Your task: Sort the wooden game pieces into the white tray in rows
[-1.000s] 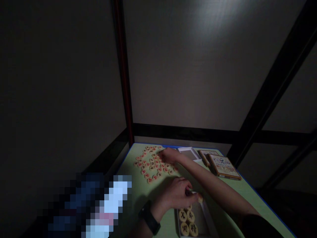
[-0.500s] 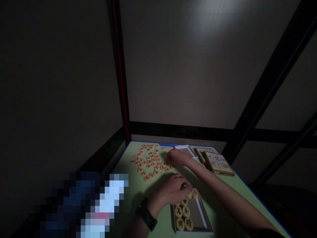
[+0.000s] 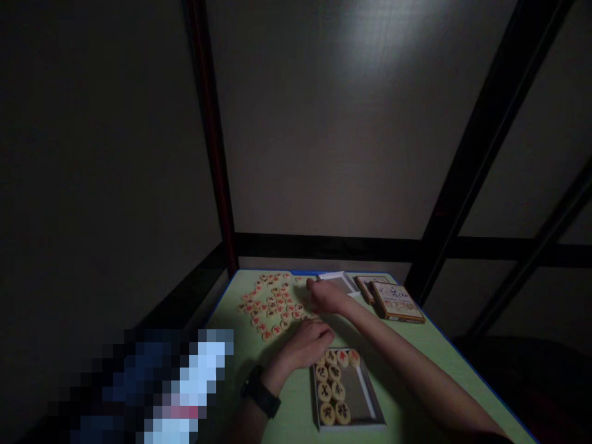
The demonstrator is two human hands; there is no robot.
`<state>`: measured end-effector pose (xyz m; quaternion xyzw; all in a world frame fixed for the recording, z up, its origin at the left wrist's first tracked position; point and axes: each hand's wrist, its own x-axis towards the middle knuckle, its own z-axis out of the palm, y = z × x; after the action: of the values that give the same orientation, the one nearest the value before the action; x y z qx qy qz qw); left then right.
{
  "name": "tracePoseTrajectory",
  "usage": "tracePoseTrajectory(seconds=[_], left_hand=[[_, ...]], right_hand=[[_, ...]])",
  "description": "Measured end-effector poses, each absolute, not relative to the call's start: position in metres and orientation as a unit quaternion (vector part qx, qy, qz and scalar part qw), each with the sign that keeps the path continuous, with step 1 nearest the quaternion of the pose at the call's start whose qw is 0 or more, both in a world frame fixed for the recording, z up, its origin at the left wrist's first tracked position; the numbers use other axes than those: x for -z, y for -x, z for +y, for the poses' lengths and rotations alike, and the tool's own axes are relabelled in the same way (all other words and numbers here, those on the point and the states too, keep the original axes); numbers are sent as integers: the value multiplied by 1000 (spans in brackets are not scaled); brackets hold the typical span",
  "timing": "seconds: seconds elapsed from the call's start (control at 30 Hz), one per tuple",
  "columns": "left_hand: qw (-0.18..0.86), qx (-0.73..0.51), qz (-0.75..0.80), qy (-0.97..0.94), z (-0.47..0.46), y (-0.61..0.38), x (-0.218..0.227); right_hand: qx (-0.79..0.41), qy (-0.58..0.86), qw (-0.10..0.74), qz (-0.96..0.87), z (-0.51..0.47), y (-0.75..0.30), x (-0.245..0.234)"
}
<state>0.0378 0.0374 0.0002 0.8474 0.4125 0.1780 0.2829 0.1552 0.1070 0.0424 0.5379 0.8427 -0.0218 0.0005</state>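
A shallow open box lies in front of me, with round wooden Chinese chess pieces set in rows along its left side and far end. My left hand, with a dark watch on its wrist, is just beyond the box's far left corner. Its fingers are bent and close together; whatever they hold is hidden. Farther off, my right hand reaches to the right edge of a spread of loose chess pieces. Those fingers are curled, and the fingertips are out of sight behind the hand.
An open white-rimmed box part lies at the table's far edge. To its right are two printed boxes, one in front of the other. Walls stand behind the green table. A blurred patch covers the lower left.
My left hand has moved off the box, away from me and to the left, uncovering pieces at its far end. The right hand stays by the loose pieces. The view has shifted slightly.
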Motion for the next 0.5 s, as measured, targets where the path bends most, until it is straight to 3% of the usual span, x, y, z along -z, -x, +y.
tracePoseTrajectory(seconds=[0.13, 0.27, 0.37, 0.5], left_hand=[[268, -164, 432, -845, 41, -37, 5], [249, -153, 437, -851, 42, -38, 10], [248, -166, 427, -854, 42, -38, 13], [259, -180, 421, -851, 41, -37, 15]], right_hand=[[32, -511, -46, 858, 68, -190, -49], [101, -478, -149, 860, 3, -219, -41], [124, -472, -150, 860, -35, -224, -26], [68, -487, -126, 862, -50, -217, 1]])
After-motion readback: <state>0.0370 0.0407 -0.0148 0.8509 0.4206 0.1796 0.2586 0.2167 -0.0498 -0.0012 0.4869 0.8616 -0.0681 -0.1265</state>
